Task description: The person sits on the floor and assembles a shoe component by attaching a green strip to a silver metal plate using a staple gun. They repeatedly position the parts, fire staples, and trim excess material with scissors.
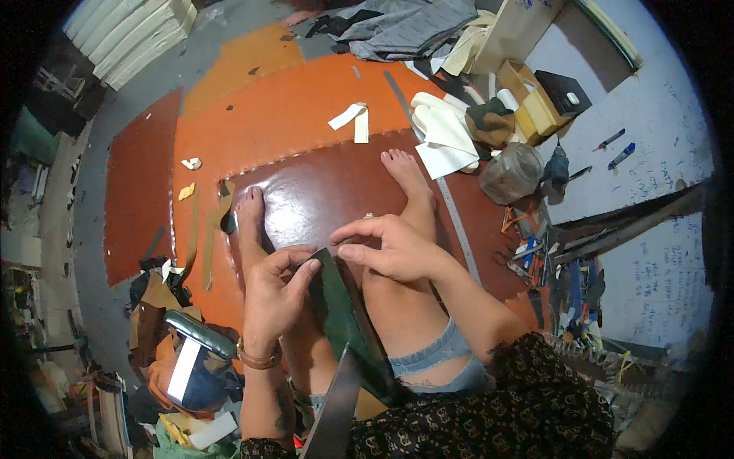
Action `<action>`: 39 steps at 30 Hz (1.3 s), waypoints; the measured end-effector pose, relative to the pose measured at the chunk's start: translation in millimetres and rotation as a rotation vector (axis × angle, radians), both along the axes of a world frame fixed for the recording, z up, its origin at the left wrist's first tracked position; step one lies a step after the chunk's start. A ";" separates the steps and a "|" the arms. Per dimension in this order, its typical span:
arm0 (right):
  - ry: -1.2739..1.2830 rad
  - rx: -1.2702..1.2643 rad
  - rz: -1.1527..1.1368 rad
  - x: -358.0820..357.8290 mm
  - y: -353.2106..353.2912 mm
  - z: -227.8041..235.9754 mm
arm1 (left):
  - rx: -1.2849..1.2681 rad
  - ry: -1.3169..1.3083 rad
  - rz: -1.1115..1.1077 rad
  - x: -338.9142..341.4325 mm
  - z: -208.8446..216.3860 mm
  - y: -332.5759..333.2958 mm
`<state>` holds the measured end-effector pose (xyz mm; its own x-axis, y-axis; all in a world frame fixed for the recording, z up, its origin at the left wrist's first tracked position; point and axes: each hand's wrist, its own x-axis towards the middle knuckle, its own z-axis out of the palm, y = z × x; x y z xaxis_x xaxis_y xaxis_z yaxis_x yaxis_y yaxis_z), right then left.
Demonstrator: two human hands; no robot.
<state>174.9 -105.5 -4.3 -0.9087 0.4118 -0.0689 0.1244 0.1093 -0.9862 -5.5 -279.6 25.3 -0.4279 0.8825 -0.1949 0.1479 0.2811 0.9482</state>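
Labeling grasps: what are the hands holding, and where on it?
Both hold the dark green strip at its far end: left hand on the left edge, right hand pinching the top.

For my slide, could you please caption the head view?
Seated on the floor, left hand and right hand hold a dark green strip over the knees.

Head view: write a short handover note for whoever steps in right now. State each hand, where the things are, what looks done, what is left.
Left hand: grips the near left edge of the dark green strip, thumb on top.
Right hand: fingertips pinch the strip's far end.
The strip lies over the person's lap, above the brown sheet on the floor.
A steel ruler lies right of the feet, a jar beyond it, hand tools at the right.
Done: strip in hand, held at both ends.
Left: cannot tell from this frame; no tool is in hand.
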 end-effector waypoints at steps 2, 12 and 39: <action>-0.117 -0.034 0.076 -2.5 2.5 8.2 | -0.070 -0.067 0.017 2.5 -3.5 2.3; -0.138 -0.027 0.006 -19.5 -6.9 11.2 | -0.022 0.140 -0.077 -18.2 -20.2 3.8; 0.493 0.526 -0.237 40.8 -202.7 62.9 | 0.055 0.589 -0.245 6.3 -7.7 -5.7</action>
